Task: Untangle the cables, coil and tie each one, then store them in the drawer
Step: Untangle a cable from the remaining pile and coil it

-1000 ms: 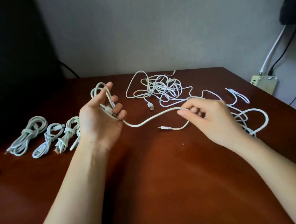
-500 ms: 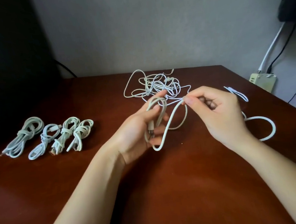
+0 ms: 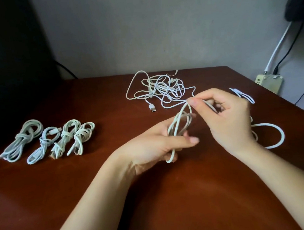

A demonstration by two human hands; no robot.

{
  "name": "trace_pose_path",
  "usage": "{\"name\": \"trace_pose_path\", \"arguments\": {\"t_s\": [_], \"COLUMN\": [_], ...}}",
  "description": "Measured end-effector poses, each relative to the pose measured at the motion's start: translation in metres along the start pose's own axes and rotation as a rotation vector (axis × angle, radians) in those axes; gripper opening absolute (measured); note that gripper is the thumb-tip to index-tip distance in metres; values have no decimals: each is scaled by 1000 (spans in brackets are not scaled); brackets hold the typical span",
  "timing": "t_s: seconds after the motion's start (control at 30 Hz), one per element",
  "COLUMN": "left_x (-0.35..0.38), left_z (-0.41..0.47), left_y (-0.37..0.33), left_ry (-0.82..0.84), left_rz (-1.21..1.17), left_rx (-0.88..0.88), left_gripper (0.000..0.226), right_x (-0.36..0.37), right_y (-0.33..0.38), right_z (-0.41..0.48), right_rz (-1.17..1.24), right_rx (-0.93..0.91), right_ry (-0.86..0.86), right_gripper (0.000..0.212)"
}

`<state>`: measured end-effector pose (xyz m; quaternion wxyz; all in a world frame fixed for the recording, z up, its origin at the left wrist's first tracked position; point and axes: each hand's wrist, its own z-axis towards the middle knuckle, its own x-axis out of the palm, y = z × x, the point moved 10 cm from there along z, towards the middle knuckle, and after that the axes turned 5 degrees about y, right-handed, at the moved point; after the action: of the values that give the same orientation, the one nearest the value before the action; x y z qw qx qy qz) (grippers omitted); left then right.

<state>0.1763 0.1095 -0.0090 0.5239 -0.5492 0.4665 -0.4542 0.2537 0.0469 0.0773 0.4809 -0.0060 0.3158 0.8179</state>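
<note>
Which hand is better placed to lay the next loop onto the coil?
Likely right: the right hand pinches the white cable right above the coil; the left hand grips that coil.

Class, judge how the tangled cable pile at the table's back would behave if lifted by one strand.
Probably floppy: the tangled pile lies in loose, curving loops on the table. Likely to rise as one clump, since its strands cross repeatedly. Seemingly light: thin cords, one small USB plug.
</note>
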Motion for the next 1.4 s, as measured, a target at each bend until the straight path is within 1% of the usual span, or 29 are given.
{"name": "trace_pose_path", "arguments": {"t_s": [0.1, 0.17, 0.27, 0.3, 0.37, 0.4, 0.43, 0.6, 0.7, 0.77, 0.87, 0.97, 1.07, 1.2, 1.4], "left_x": [-6, -11, -16, -18, -23, -27, -31, -52, -64, -73, -86, -93, -97, -99, -97], "left_z": [2, 4, 4, 4, 2, 1, 0, -5, -9, -12, -18, -21, -22, -24, -24], "left_y": [11, 16, 12, 10, 5, 3, 2, 1, -1, -2, -2, -1, -2, -6, -7], "left_ry": [-78, -121, -149, -163, -208, -240, -273, -420, -496, -539, -596, -625, -635, -643, -635], "left_rz": [-5, -49, -133, -163, -203, -228, -262, -353, -384, -424, -493, -531, -563, -577, -547], "left_rx": [-48, -73, -52, -38, 1, 16, 32, 84, 134, 177, 234, 270, 302, 334, 333], "left_gripper": [42, 45, 54, 52, 34, 30, 29, 30, 32, 31, 30, 30, 29, 30, 33], "right_x": [-3, -4, -5, -5, -1, 2, 5, 24, 30, 31, 26, 23, 23, 36, 55], "right_y": [3, 2, -1, -4, -11, -15, -19, -32, -34, -36, -34, -32, -33, -20, -5], "right_z": [-2, -2, -1, -1, 0, 0, 0, -2, -5, -6, -5, -3, -4, -7, -16], "right_rz": [-59, -68, -79, -83, -69, -67, -85, -295, -390, -483, -568, -631, -622, -558, -493], "right_rx": [-39, -44, -36, -21, 32, 60, 81, 103, 94, 104, 111, 93, 68, -59, -158], "right_ry": [-42, -61, -66, -59, -20, 12, 48, 244, 323, 344, 301, 272, 288, 369, 466], "right_gripper": [13, 9, 6, 5, 4, 4, 5, 24, 28, 29, 25, 22, 25, 38, 44]}}
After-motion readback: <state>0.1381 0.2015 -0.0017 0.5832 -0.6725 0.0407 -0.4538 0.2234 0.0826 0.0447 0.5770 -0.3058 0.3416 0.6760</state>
